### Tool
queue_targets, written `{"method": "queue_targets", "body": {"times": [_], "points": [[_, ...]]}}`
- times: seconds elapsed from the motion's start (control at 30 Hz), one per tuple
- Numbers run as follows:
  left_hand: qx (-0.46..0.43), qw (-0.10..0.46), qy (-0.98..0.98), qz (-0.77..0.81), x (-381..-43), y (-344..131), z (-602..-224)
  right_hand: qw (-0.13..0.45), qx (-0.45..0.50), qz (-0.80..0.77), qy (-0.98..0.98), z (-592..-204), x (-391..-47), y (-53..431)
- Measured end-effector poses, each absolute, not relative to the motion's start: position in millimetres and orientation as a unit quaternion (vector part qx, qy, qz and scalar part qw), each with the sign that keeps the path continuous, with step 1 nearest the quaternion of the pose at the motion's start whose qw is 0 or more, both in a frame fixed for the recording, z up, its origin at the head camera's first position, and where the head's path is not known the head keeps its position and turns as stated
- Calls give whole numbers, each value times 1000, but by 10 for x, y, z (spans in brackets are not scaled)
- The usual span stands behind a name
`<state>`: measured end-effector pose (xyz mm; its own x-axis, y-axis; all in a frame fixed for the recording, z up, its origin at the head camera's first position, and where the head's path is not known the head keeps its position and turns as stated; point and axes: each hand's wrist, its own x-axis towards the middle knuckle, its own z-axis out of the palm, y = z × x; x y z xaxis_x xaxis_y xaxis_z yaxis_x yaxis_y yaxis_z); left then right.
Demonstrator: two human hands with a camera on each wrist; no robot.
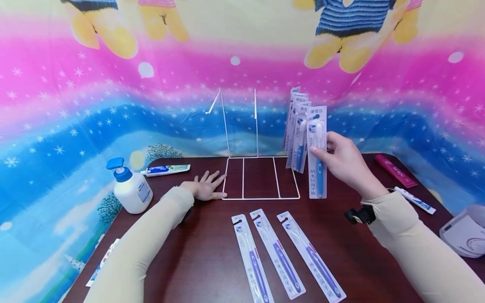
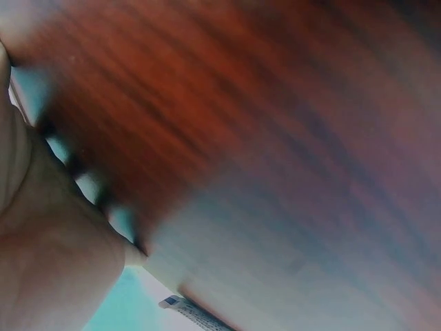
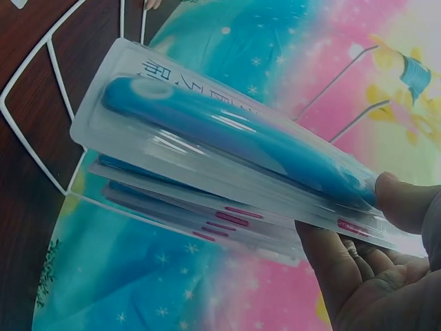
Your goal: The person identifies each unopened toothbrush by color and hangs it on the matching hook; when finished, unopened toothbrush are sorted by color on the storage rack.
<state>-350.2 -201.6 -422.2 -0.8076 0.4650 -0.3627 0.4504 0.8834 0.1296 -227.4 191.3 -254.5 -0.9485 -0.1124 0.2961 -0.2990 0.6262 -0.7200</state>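
Note:
With thumb and fingers, my right hand (image 1: pixel 342 162) pinches the edge of a packaged blue toothbrush (image 1: pixel 320 176), held upright. Just behind it, several similar toothbrush packs (image 1: pixel 294 139) hang in a row at the right of a white wire rack (image 1: pixel 257 198). In the right wrist view the held pack (image 3: pixel 227 138) overlaps the others, its blue handle facing the camera. My left hand (image 1: pixel 206 186) lies spread on the table, fingertips right at the left edge of the rack's base. In the left wrist view only part of its palm (image 2: pixel 55 227) shows.
Three packaged purple toothbrushes (image 1: pixel 280 252) lie on the dark table (image 1: pixel 197 244) in front. At left are a white pump bottle (image 1: pixel 132 191) and toothpaste tubes (image 1: pixel 168 169). A pink tube (image 1: pixel 395 170), another small tube (image 1: pixel 415 200) and a white container (image 1: pixel 464 233) are at right.

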Motion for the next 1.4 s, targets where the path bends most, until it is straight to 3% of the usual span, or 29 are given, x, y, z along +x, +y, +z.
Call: {"method": "queue_targets", "body": {"times": [0.7, 1.4], "points": [[243, 201, 949, 14, -3495, -1991, -4176, 110, 93, 435, -889, -2747, -2651, 1876], [245, 186, 951, 21, -3494, -2017, -4220, 66, 101, 436, -892, -2916, -2821, 1943]]}}
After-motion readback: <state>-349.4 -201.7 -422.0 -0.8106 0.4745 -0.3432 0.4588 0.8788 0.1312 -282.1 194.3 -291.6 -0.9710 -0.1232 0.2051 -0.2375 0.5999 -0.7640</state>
